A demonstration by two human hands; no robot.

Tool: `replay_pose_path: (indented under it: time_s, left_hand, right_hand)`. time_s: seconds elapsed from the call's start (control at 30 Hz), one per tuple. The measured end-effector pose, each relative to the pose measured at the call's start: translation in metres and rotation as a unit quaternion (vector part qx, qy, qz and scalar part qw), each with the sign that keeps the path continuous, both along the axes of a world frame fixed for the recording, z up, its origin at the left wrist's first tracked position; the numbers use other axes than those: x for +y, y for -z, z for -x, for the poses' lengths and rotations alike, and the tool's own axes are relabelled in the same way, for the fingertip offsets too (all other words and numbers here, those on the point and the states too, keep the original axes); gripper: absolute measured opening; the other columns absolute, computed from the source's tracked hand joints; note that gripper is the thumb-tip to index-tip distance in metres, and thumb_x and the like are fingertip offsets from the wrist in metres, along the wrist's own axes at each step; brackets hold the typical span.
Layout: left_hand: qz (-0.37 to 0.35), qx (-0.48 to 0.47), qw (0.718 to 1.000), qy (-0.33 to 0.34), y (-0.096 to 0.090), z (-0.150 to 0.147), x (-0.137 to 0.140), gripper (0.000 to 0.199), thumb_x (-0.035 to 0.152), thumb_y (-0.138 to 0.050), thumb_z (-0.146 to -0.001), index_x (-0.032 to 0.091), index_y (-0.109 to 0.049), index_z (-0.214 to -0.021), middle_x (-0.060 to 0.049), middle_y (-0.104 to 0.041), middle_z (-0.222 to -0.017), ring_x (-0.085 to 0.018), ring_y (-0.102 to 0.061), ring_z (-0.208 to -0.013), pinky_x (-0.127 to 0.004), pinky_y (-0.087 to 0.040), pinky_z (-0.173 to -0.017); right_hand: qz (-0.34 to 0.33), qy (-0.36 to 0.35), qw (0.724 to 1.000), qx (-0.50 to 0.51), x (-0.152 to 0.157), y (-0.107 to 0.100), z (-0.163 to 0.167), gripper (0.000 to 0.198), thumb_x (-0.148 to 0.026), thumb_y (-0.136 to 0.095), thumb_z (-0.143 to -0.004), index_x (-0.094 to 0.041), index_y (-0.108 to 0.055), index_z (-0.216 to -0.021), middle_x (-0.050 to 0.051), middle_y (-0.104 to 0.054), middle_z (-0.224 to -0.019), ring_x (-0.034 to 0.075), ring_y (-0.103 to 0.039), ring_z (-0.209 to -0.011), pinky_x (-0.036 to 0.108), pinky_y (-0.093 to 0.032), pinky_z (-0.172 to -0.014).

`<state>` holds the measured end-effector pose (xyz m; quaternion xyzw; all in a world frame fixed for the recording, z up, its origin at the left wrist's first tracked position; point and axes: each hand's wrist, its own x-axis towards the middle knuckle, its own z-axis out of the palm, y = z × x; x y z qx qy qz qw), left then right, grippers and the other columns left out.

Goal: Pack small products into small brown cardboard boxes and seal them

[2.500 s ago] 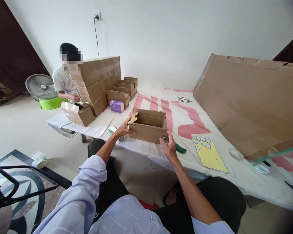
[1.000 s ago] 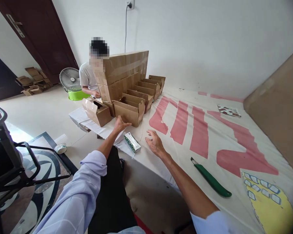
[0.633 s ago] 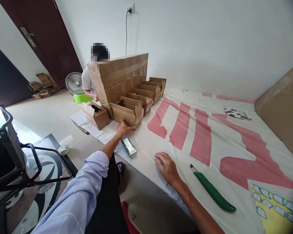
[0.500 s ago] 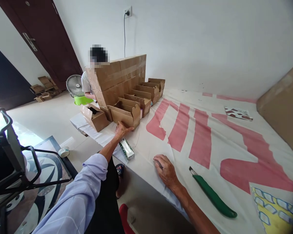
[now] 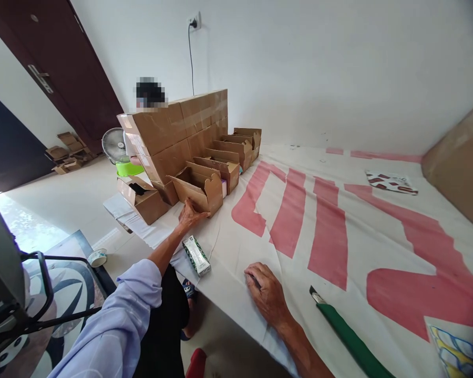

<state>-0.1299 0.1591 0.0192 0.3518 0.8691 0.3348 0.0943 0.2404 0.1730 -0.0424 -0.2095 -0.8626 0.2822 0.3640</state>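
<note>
My left hand (image 5: pixel 191 215) is at the near face of an open cardboard box (image 5: pixel 197 195), thumb along its lower edge and fingers against its side. Just in front of that hand lies a small green-and-white box (image 5: pixel 197 255). My right hand (image 5: pixel 266 294) rests on the white cloth with its fingers curled in. A small dark thing shows between those fingers, too hidden to name. To the right of it lies a green-handled cutter knife (image 5: pixel 347 333), blade pointing away from me. Another open carton (image 5: pixel 144 199) stands left of the box I touch.
More open cartons (image 5: pixel 236 152) stand in a row behind, beside a stack of taped cardboard boxes (image 5: pixel 169 131). A person (image 5: pixel 150 94) is partly hidden behind the stack. A printed packet (image 5: pixel 392 182) lies at the back right. A black-framed chair (image 5: pixel 35 304) stands at left.
My view has shifted a little, so the boxes appear further left and the knife lower. Both hands keep their places, the left at the box. The person is more hidden by the stack.
</note>
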Motion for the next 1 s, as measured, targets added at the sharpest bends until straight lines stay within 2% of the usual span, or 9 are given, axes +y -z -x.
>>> replay_pose_path:
  time_s: [0.07,0.2,0.37,0.53,0.83,1.0]
  left_hand:
    - [0.022,0.004,0.999,-0.029,-0.002,-0.004,0.006,0.110,0.063,-0.095,-0.072,0.018,-0.034,-0.152,-0.026,-0.064,-0.149,-0.045,-0.062,-0.142,-0.048,-0.052,-0.108]
    - [0.040,0.018,0.998,-0.046,-0.007,-0.011,0.016,0.105,0.061,-0.096,-0.071,0.020,-0.036,-0.147,-0.022,-0.065,-0.148,-0.043,-0.062,-0.143,-0.045,-0.052,-0.106]
    - [0.053,0.017,0.997,-0.043,-0.011,-0.013,0.017,0.096,0.062,-0.093,-0.075,0.021,-0.038,-0.143,-0.020,-0.068,-0.143,-0.042,-0.067,-0.135,-0.045,-0.053,-0.102]
    - [0.038,0.009,0.998,-0.042,-0.013,-0.012,0.025,0.097,0.062,-0.096,-0.072,0.021,-0.041,-0.141,-0.022,-0.069,-0.142,-0.043,-0.066,-0.136,-0.044,-0.054,-0.101]
    - [0.024,-0.025,0.999,-0.024,-0.026,-0.014,0.086,0.106,0.062,-0.096,-0.071,0.016,-0.040,-0.149,-0.030,-0.066,-0.149,-0.047,-0.060,-0.145,-0.051,-0.051,-0.109]
    - [0.008,-0.026,1.000,0.001,-0.032,-0.009,0.110,0.109,0.061,-0.099,-0.069,0.014,-0.043,-0.151,-0.031,-0.062,-0.154,-0.047,-0.056,-0.150,-0.054,-0.049,-0.114]
  right_hand:
    - [-0.003,-0.002,1.000,-0.002,-0.001,-0.001,-0.001,0.017,-0.019,-0.055,-0.103,-0.028,-0.069,-0.096,0.005,-0.075,-0.095,0.025,-0.070,-0.090,0.039,-0.058,-0.079]
    - [-0.011,0.001,1.000,0.002,-0.003,-0.001,0.000,0.018,-0.016,-0.055,-0.102,-0.025,-0.069,-0.095,0.005,-0.074,-0.095,0.023,-0.069,-0.090,0.036,-0.056,-0.081]
    - [-0.016,0.003,1.000,0.000,-0.004,-0.001,0.001,0.019,-0.013,-0.056,-0.101,-0.025,-0.068,-0.093,0.004,-0.073,-0.093,0.022,-0.067,-0.088,0.035,-0.054,-0.080]
    - [-0.015,0.004,1.000,-0.004,-0.003,0.000,0.001,0.019,-0.013,-0.056,-0.100,-0.025,-0.068,-0.093,0.004,-0.073,-0.093,0.022,-0.067,-0.088,0.036,-0.054,-0.080]
    - [-0.018,0.004,1.000,-0.004,-0.004,0.002,0.001,0.019,-0.010,-0.056,-0.100,-0.024,-0.068,-0.093,0.004,-0.073,-0.093,0.022,-0.067,-0.088,0.035,-0.053,-0.079]
    - [-0.014,0.006,1.000,-0.004,-0.004,0.002,0.002,0.019,-0.011,-0.056,-0.099,-0.024,-0.067,-0.092,0.004,-0.073,-0.092,0.022,-0.066,-0.089,0.036,-0.053,-0.081]
